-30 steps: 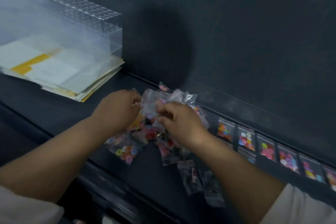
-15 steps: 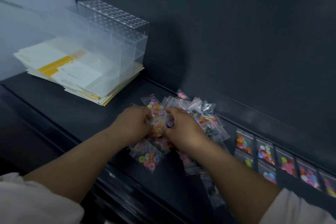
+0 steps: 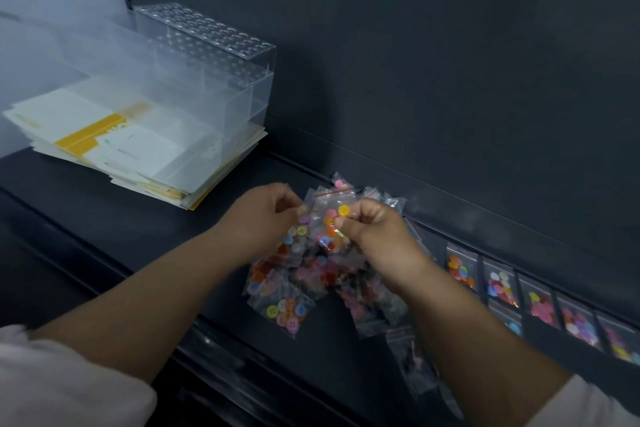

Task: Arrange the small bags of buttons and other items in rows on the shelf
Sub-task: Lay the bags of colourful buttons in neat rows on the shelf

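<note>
A loose heap of small clear bags of coloured buttons (image 3: 311, 274) lies on the dark shelf (image 3: 138, 225). My left hand (image 3: 263, 218) pinches the left edge of a button bag (image 3: 329, 215) held just above the heap. My right hand (image 3: 377, 236) pinches the same bag's right side with curled fingers. A row of button bags (image 3: 519, 291) lies flat along the shelf's back edge to the right, with a second row (image 3: 505, 319) begun in front of it. More bags (image 3: 412, 360) trail toward the front edge under my right forearm.
A stack of white and yellow paper sheets (image 3: 131, 149) sits at the back left, with a clear acrylic holder (image 3: 204, 73) on top. The dark back panel (image 3: 415, 80) rises behind the shelf. The shelf's front rail (image 3: 225, 357) runs below the heap.
Both hands have lifted a button bag a little above the heap and hold it between them. The view has shifted, so the paper stack and row appear further right.
</note>
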The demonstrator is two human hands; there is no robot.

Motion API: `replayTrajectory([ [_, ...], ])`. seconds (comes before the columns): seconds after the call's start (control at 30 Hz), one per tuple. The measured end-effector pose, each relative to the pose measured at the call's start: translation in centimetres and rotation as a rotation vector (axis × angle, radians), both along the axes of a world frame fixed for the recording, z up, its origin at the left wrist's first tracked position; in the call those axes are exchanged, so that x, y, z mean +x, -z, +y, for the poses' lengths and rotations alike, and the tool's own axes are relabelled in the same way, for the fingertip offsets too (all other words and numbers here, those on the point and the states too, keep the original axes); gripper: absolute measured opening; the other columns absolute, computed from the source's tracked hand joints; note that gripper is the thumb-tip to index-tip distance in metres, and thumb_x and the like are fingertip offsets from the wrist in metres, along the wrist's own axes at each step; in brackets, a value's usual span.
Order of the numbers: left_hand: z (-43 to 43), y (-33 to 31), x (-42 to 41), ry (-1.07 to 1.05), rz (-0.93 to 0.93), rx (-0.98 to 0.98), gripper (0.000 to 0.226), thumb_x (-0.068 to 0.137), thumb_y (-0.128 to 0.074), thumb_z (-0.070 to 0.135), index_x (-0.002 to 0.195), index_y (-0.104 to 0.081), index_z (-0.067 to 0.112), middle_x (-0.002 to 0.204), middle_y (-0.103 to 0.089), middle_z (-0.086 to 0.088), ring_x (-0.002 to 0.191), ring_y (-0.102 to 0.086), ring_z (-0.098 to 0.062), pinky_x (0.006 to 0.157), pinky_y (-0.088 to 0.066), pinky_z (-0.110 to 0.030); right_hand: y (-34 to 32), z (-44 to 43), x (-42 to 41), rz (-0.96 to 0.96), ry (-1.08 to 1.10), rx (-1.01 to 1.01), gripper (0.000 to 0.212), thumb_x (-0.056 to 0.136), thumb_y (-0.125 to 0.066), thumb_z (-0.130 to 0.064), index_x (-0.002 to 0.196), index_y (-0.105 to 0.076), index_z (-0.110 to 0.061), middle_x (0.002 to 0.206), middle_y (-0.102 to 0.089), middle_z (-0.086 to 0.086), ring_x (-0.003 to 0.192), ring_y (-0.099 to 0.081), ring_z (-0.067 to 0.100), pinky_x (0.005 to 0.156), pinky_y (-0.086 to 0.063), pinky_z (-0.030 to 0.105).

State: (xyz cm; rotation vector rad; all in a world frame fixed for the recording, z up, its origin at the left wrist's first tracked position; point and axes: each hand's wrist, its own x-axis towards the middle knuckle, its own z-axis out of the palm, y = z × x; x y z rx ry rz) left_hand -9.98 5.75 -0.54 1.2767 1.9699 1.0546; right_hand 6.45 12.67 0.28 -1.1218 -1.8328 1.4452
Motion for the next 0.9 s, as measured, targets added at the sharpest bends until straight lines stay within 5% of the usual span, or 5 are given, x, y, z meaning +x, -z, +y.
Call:
replayTrajectory([
  [0.2, 0.4, 2.2, -0.3, 0.126, 0.567, -0.228, 0.041, 0.089, -0.054, 0.036, 0.129, -0.053, 0.031, 0.122, -0.05, -0.007, 0.112, -0.041, -0.028, 0.091, -0.037, -0.033, 0.0, -0.2, 1.4, 0.042, 0.053, -0.08, 0.02, 0.085, -0.063, -0.002, 0.071, -0.053, -0.012, 0.061, -0.054, 0.001, 0.053, -0.05, 0.009, 0.049, -0.042, 0.015],
  [0.43, 0.9, 1.7, 0.6, 0.102, 0.654, -0.206, 0.011, 0.087, -0.056, 0.031, 0.095, -0.063, 0.029, 0.111, -0.056, -0.001, 0.109, -0.044, -0.026, 0.088, -0.036, -0.034, -0.1, -0.1, 2.7, 0.062, 0.124, -0.102, 0.027, 0.085, -0.063, -0.001, 0.067, -0.051, -0.016, 0.059, -0.051, -0.001, 0.052, -0.049, 0.01, 0.044, -0.038, 0.015],
  [0.6, 0.9, -0.3, 1.7, -0.062, 0.152, 0.003, 0.01, 0.085, -0.062, 0.018, 0.076, -0.057, 0.018, 0.077, -0.063, -0.001, 0.065, -0.061, -0.016, 0.053, -0.047, -0.028, -0.5, -0.3, 4.1, 0.105, 0.159, -0.181, 0.023, 0.086, -0.062, -0.003, 0.07, -0.053, -0.017, 0.068, -0.057, 0.003, 0.061, -0.054, 0.015, 0.046, -0.041, 0.015],
  [0.8, 1.7, -2.5, 4.6, -0.088, -0.473, 0.029, 0.024, 0.081, -0.07, 0.006, 0.101, -0.058, 0.012, 0.08, -0.061, -0.007, 0.058, -0.058, -0.014, 0.05, -0.049, -0.024, -1.2, -0.5, 7.4, 0.172, 0.164, -0.325, 0.013, 0.085, -0.063, -0.005, 0.082, -0.06, -0.017, 0.078, -0.069, 0.005, 0.063, -0.062, 0.012, 0.051, -0.046, 0.019],
  [0.9, 2.0, -3.0, 6.8, -0.02, -0.651, -0.013, 0.014, 0.083, -0.064, -0.004, 0.086, -0.061, 0.009, 0.074, -0.062, -0.009, 0.059, -0.059, -0.015, 0.05, -0.052, -0.021, -1.5, -0.7, 10.0, 0.199, 0.183, -0.383, 0.013, 0.086, -0.062, -0.007, 0.082, -0.062, -0.019, 0.073, -0.069, 0.0, 0.061, -0.062, 0.01, 0.052, -0.047, 0.019],
])
